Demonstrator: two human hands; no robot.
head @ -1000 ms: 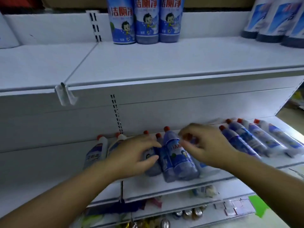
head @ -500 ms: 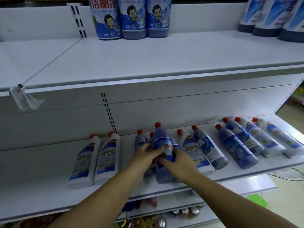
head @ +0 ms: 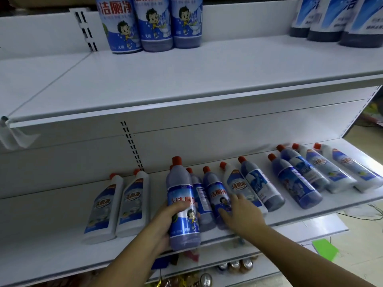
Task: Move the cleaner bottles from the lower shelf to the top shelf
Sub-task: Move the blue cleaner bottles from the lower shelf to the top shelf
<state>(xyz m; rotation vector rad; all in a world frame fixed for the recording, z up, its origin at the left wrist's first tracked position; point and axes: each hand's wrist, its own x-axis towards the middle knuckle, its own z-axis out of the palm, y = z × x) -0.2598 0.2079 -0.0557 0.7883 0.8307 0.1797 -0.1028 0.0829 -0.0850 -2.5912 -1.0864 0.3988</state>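
My left hand [head: 165, 222] grips a blue cleaner bottle [head: 183, 206] with a red cap, raised nearly upright above the front of the lower shelf [head: 310, 206]. My right hand [head: 241, 214] rests with spread fingers on a lying blue bottle [head: 215, 195] just to its right. Several more bottles lie along the lower shelf, blue ones such as one at the right [head: 294, 183] and two white ones [head: 116, 206] at the left. On the top shelf [head: 186, 79] three blue bottles [head: 153, 23] stand upright at the back.
Three more upright bottles [head: 335, 19] stand at the top shelf's back right. A slotted upright [head: 132, 146] runs down the back panel. A clear tag holder [head: 12, 133] hangs from the top shelf's left edge. Cans and packets [head: 234, 266] sit below the lower shelf.
My left hand has lifted one blue bottle up and forward out of the cluster. My right hand let go of it and now lies on the neighbouring bottle.
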